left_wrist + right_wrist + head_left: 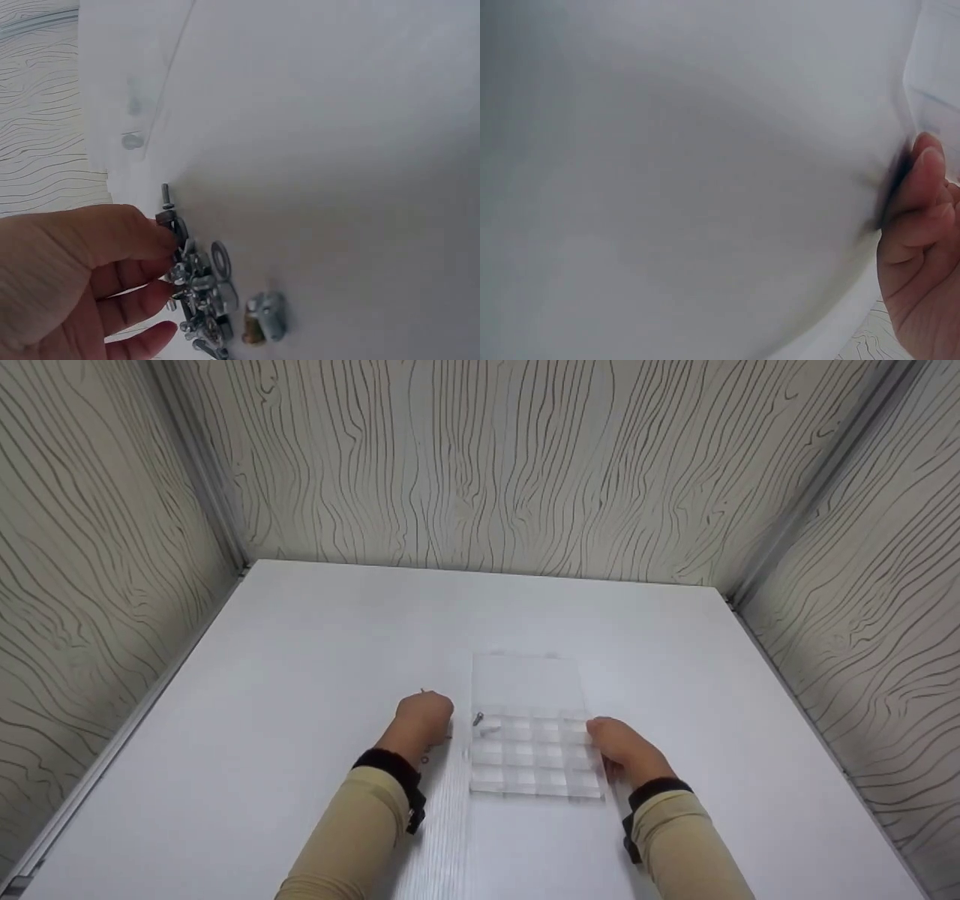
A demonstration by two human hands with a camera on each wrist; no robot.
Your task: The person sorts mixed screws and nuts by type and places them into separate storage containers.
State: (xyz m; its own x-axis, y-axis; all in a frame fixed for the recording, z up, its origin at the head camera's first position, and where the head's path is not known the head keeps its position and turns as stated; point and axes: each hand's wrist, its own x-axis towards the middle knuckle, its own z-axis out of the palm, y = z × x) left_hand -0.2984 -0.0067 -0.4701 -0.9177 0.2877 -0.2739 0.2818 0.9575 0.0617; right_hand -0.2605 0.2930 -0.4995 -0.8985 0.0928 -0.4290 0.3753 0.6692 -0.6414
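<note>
A clear plastic compartment box lies on the white table with its lid folded back. A metal bolt is at its upper left corner. The right hand grips the box's right edge; its curled fingers show there in the right wrist view. To the left of the box, the left hand bends over a pile of metal screws, nuts and washers. Its thumb and fingertips touch the pile's edge, beside an upright screw. I cannot tell whether it pinches one.
Apart from the pile sit a silver metal piece and a brass-coloured one. Wood-grain patterned panels stand along the table's back and sides. The white tabletop reaches to the back panel.
</note>
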